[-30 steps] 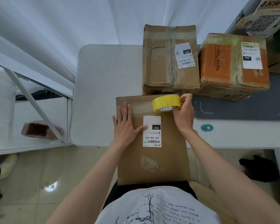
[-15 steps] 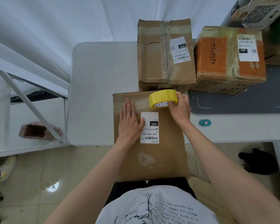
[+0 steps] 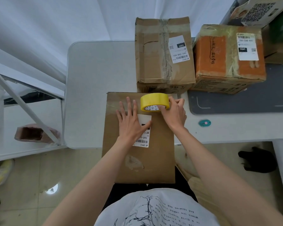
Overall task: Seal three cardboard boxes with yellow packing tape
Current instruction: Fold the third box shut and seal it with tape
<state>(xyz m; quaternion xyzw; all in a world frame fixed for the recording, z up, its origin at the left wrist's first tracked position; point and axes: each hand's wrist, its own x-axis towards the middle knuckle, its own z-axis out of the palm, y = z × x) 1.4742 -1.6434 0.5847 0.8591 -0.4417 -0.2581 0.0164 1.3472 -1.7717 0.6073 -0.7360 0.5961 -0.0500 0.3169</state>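
Yellow tape roll gripped in my right hand — left hand flat, fingers straight, pinning the centre-frame cardboard box; I'd pull taut, pressing as I go.

We see a white folding table directly left of the grip. A dark grey mat with white corner marks lies on a white desk to the right, with a small teal cutter near-right. White curtain hangs beyond and to the left. A white metal frame with a diagonal brace stands far left, a pink-brown bag behind it. Beige tile floor below, with one bright light reflection. A black object lies on the floor, lower right.
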